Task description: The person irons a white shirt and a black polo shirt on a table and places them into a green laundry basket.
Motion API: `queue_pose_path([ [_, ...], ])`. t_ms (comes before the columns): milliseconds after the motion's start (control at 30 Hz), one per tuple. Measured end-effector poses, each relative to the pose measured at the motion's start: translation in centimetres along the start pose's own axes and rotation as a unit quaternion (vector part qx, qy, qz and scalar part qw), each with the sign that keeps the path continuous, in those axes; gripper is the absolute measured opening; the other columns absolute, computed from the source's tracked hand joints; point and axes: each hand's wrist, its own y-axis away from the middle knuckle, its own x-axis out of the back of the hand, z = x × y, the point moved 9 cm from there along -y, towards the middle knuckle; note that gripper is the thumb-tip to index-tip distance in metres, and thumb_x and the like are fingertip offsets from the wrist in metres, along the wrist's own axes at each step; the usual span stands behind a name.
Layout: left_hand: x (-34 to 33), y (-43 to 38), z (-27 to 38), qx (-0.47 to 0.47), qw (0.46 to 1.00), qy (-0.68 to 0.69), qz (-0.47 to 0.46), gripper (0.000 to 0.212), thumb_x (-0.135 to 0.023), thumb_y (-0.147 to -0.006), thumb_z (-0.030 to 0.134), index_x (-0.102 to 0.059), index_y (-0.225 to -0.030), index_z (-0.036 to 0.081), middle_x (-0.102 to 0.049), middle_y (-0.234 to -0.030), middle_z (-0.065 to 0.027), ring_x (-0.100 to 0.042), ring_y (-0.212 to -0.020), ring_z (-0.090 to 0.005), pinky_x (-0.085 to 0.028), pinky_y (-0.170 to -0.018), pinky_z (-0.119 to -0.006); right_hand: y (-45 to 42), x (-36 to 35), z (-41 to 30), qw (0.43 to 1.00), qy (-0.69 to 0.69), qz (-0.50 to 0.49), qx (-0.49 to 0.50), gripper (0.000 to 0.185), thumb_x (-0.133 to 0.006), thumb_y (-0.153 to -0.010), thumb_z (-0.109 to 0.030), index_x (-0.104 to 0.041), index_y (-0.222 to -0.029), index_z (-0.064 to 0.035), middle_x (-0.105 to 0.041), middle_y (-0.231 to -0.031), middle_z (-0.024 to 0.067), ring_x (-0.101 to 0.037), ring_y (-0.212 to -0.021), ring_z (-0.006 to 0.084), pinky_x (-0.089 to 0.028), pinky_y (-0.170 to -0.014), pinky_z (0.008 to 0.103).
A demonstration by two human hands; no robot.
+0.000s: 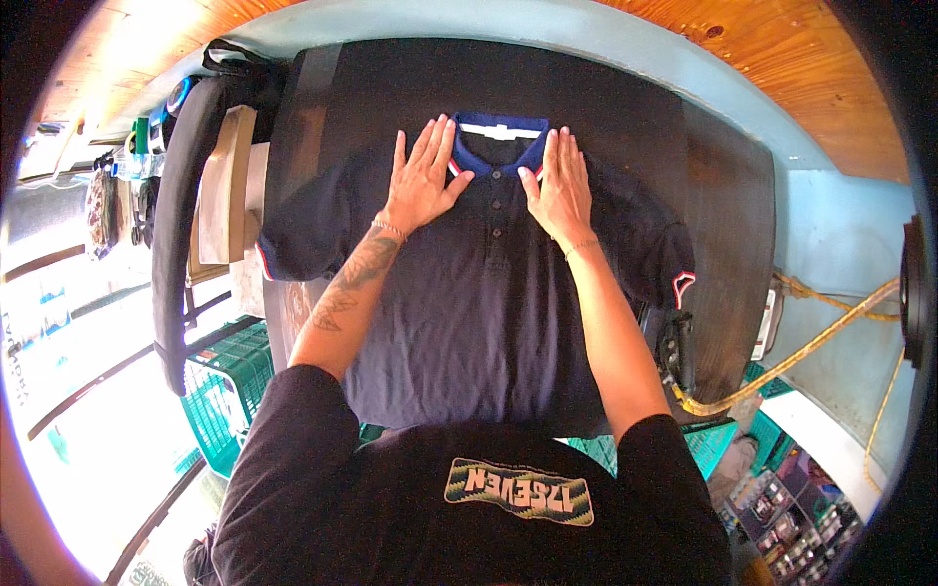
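A dark navy polo shirt [469, 322] lies spread front side up on a dark padded board [454, 73]. Its blue collar [506, 121] stands unfolded around a white neck band with a label, above a short buttoned placket [497, 205]. My left hand [423, 172] rests flat on the shirt at the collar's left point, thumb spread. Against the right collar point lies my right hand [563, 184], palm down, with its thumb apart from the fingers. Neither hand holds anything. Red and white trim edges the sleeve cuffs. The lower hem is partly hidden by my body.
By the right sleeve sits a black appliance [678, 351] with a yellow hose [791, 351] running off to the right. Green plastic baskets [227, 388] stand below on both sides. A long narrow padded board [183, 242] projects at the left. A pale blue wall [835, 220] bounds the right.
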Motion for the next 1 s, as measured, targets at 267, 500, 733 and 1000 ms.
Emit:
queue_pose_path([
  [267, -0.9, -0.3, 1.1, 0.025, 0.998, -0.056, 0.007, 0.078, -0.056, -0.097, 0.046, -0.032, -0.154, -0.001, -0.029, -0.162, -0.0191, -0.025, -0.151, -0.0348, -0.014, -0.12, -0.061, 1.5, -0.1, -1.7, 0.998, 0.046, -0.017, -0.043, 0.074, -0.055, -0.097, -0.044, -0.035, -0.152, 0.0019, -0.032, -0.159, 0.023, -0.029, -0.148, 0.0405, -0.02, -0.119, 0.0601],
  [500, -1.7, -3.8, 0.2, -0.005, 0.991, -0.107, 0.082, 0.075, -0.053, -0.095, 0.053, -0.041, -0.152, 0.005, -0.041, -0.157, -0.0128, -0.036, -0.146, -0.0292, -0.019, -0.119, -0.061, -1.3, -2.4, 1.0, 0.997, 0.066, 0.009, -0.041, 0.072, -0.052, -0.097, -0.054, -0.037, -0.155, -0.013, -0.029, -0.163, 0.0143, -0.027, -0.149, 0.0388, -0.016, -0.118, 0.0653],
  [733, 9.7, -0.3, -10.3, 0.108, 0.985, 0.052, 0.126, 0.04, -0.068, -0.092, 0.02, -0.063, -0.129, 0.006, -0.066, -0.127, -0.0169, -0.064, -0.118, -0.0339, -0.051, -0.1, -0.042, 1.1, 11.4, 17.9, 0.963, -0.091, -0.163, -0.197, 0.042, -0.062, -0.097, -0.018, -0.059, -0.138, -0.0093, -0.061, -0.136, 0.0216, -0.06, -0.126, 0.0319, -0.045, -0.108, 0.0371],
  [1000, 11.7, 11.8, -25.2, 0.177, 0.984, -0.002, -0.02, 0.033, -0.068, -0.093, 0.034, -0.068, -0.111, 0.006, -0.072, -0.101, -0.0165, -0.068, -0.097, -0.0381, -0.053, -0.083, -0.044, 8.6, 12.2, 26.5, 0.93, -0.13, -0.213, -0.268, 0.025, -0.077, -0.083, -0.009, -0.065, -0.105, -0.0025, -0.07, -0.089, 0.0097, -0.068, -0.081, 0.0187, -0.054, -0.072, 0.0334],
])
